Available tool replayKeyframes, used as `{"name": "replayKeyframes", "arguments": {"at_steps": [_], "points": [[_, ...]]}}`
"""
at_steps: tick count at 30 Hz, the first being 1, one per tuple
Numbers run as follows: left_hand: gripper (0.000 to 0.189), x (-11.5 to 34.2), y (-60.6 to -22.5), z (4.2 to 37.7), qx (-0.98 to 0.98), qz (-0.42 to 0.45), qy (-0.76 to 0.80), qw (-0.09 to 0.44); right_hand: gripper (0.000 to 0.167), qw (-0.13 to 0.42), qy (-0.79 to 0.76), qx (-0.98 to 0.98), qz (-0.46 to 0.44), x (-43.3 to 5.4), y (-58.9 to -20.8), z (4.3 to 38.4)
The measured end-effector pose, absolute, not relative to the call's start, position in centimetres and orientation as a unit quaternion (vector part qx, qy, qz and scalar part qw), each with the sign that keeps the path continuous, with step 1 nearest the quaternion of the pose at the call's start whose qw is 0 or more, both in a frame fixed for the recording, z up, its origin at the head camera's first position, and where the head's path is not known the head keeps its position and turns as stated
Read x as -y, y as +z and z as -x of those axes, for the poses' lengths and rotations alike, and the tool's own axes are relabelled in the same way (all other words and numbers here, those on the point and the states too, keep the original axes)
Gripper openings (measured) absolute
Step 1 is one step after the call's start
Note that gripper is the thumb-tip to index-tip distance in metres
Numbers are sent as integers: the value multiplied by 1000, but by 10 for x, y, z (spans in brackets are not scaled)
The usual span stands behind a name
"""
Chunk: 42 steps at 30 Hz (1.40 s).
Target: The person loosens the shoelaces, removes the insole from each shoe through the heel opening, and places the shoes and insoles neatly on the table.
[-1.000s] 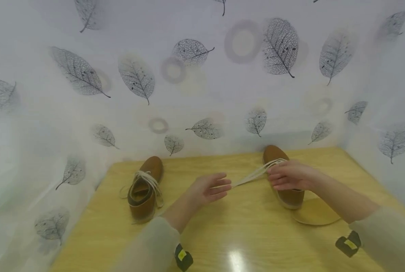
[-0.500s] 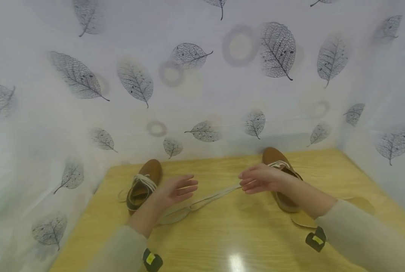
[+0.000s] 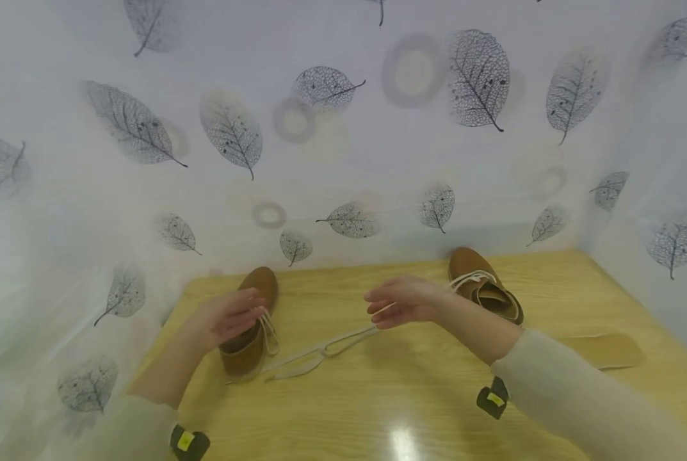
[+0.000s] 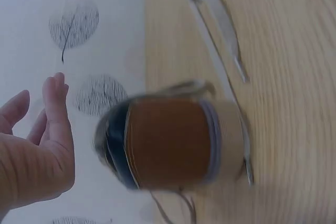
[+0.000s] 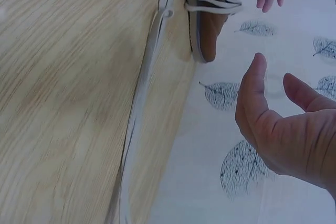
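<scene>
My left hand point(image 3: 228, 319) hovers over the left brown shoe point(image 3: 244, 362) with its fingers loose and nothing held. In the left wrist view the heel of that shoe point(image 4: 168, 142) faces the camera, the left hand beside it. The right hand point(image 3: 402, 302) is above the middle of the table, fingers relaxed and holding nothing. Below it a long pale shoelace point(image 3: 297, 370) runs slackly across the wood from the right shoe point(image 3: 471, 259) towards the left one. The right wrist view shows the lace point(image 5: 139, 87) lying straight along the table, apart from the fingers.
A tan insole point(image 3: 611, 351) lies to the right of the right shoe, partly behind my forearm. The wooden table point(image 3: 343, 416) ends at a pale leaf-printed curtain point(image 3: 355, 147) at the back and sides.
My left hand has moved left, from mid-table to over the left shoe. My right hand has moved left off the right shoe. The lace, stretched between the hands at first, now lies on the table.
</scene>
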<state>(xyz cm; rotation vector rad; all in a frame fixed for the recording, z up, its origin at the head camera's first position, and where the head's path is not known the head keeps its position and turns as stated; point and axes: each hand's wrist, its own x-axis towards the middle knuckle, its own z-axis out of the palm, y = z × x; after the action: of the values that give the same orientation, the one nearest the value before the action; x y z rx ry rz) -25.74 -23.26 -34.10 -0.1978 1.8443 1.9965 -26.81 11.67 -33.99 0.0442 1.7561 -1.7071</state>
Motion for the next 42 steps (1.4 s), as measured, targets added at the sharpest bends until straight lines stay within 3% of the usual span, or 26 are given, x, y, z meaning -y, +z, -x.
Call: {"name": "replayKeyframes", "arguments": {"at_steps": [7, 14, 19, 26, 31, 33, 38, 42], "points": [[8, 288, -342, 254, -650, 101, 729, 188, 42, 353, -660, -663, -11, -71, -346, 272], [30, 326, -357, 249, -550, 136, 798, 205, 37, 355, -658, -664, 16, -25, -360, 262], [24, 330, -370, 249, -578, 152, 776, 201, 31, 352, -659, -664, 18, 4, -369, 260], [16, 315, -385, 249, -657, 135, 718, 188, 40, 345, -684, -642, -30, 38, -388, 264], [6, 297, -395, 248, -680, 162, 694, 173, 37, 354, -691, -628, -49, 61, -405, 266], [13, 293, -398, 246, -686, 166, 689, 166, 36, 354, -705, -612, -54, 68, -409, 263], [62, 288, -400, 243, -715, 168, 660, 157, 39, 346, -747, -559, -100, 81, -409, 253], [69, 285, -398, 242, -726, 169, 647, 158, 39, 331, -777, -513, -156, 86, -407, 248]]}}
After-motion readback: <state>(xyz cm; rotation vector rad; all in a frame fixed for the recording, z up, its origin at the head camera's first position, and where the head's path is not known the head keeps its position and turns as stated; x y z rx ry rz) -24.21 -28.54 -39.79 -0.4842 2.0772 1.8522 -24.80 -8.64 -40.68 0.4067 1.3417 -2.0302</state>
